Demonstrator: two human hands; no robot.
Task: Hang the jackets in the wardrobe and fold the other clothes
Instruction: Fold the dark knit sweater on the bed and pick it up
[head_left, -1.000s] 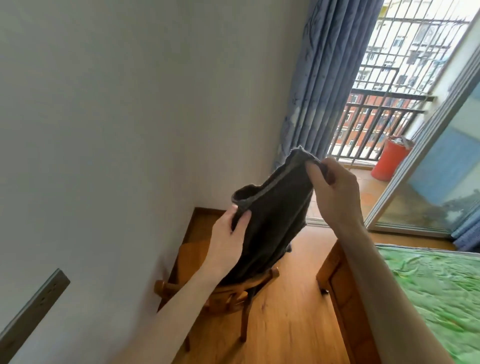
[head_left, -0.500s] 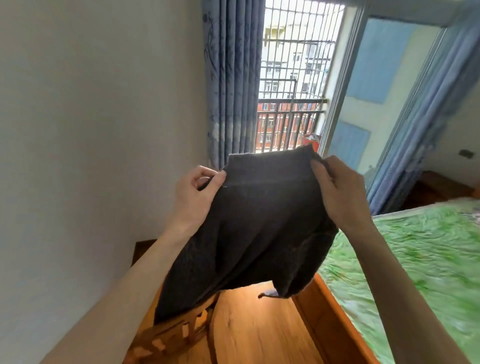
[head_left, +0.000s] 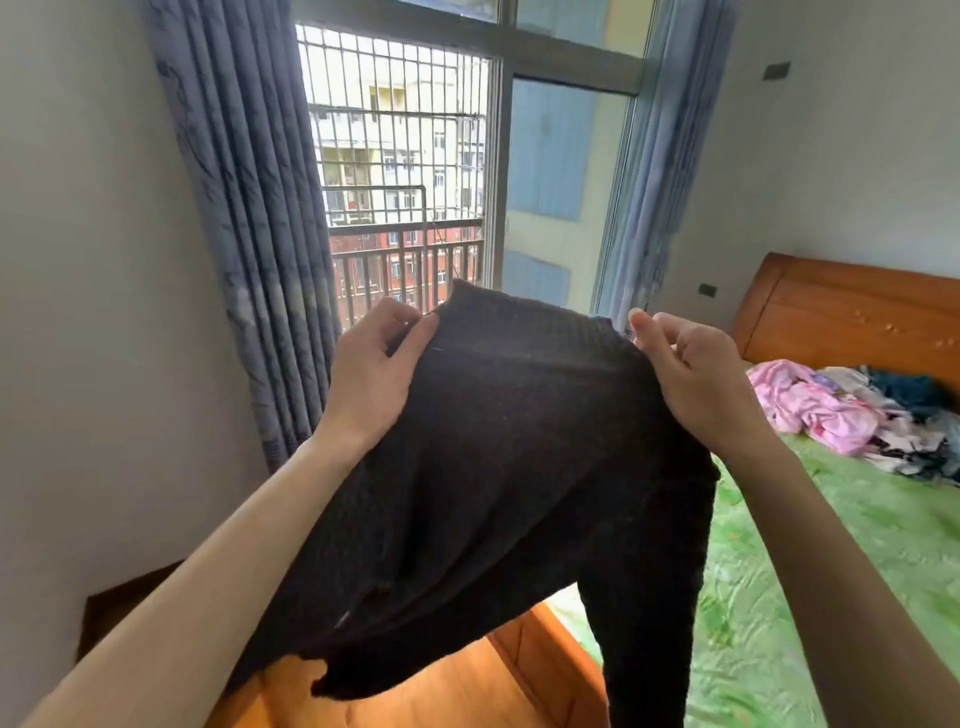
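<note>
Head view shows a dark knit (head_left: 509, 467) held up in mid-air in front of the window (head_left: 405, 182), between the left wall and the bed (head_left: 810, 571). It is not yet folded: it hangs loose from its top edge, with one long part dangling down at the right. By the soft ribbed look it seems a sweater, so folding and not hanging is probably what it needs, and the bed looks the likely place to lay it flat. Left hand (head_left: 371, 374) pinches the top left corner, thumb over the cloth and fingers curled behind it. Right hand (head_left: 696, 379) has the top right edge, fingers curled round the cloth, thumb up and free. Much of the task seems left: a heap of clothes (head_left: 852, 410), pink and blue among them, lies unsorted on the far right of the bed, near the headboard (head_left: 841, 317). No wardrobe or folded stack is in sight, so what is done cannot be told
</note>
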